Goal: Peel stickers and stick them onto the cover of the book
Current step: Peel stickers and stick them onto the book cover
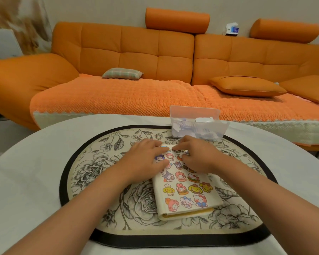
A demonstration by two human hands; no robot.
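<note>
Nearest, flat on oval floral placemat [92, 168] with black rim, atop round white table [26, 181]: cream-covered book [161, 203], cover crowded with colourful cartoon stickers [181, 188]. On book's far end, left hand [144, 161] spread nearly flat, fingers straight, pressing cover down. Opposite, right hand [199, 157] with fingers bent, tips touching cover near far edge, close to left fingertips; pinching a sticker or only pressing, cannot tell. Just beyond knuckles, clear plastic box [199, 126] holding white paper scraps, crowding far side. Bare mat left and right of book. Past table's rim, orange sofa [118, 52] with cushions.
</note>
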